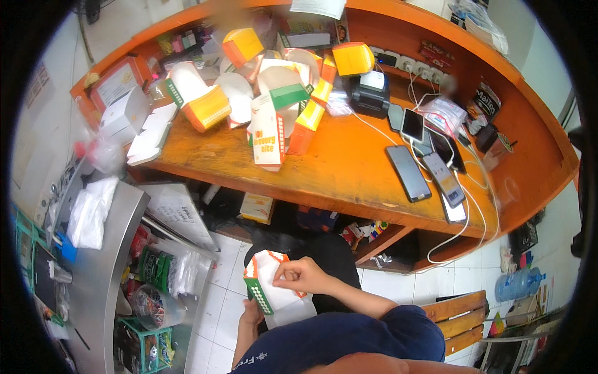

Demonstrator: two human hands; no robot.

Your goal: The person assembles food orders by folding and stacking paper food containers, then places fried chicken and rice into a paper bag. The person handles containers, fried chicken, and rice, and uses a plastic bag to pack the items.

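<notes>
In front of my body I have a folding paper food carton (pixel 278 296), white inside with a green patterned side and orange edges. My left hand (pixel 251 313) is closed on its lower left side, with most of the fingers hidden behind the card. My right hand (pixel 303 276) has its fingers curled together against the carton's white inner panel, near the upper right edge. Beyond them on the orange counter (pixel 349 177) lies a heap of similar cartons, among them a white and orange one (pixel 266 134) and a yellow one (pixel 208 109).
Several phones with tangled charging cables, including a dark phone (pixel 408 173), cover the counter's right side. A black device (pixel 370 96) stands behind the cartons. To the left is a metal table (pixel 118 249) with plastic bags. A wooden stool (pixel 458 324) and a water bottle (pixel 520 283) are at right.
</notes>
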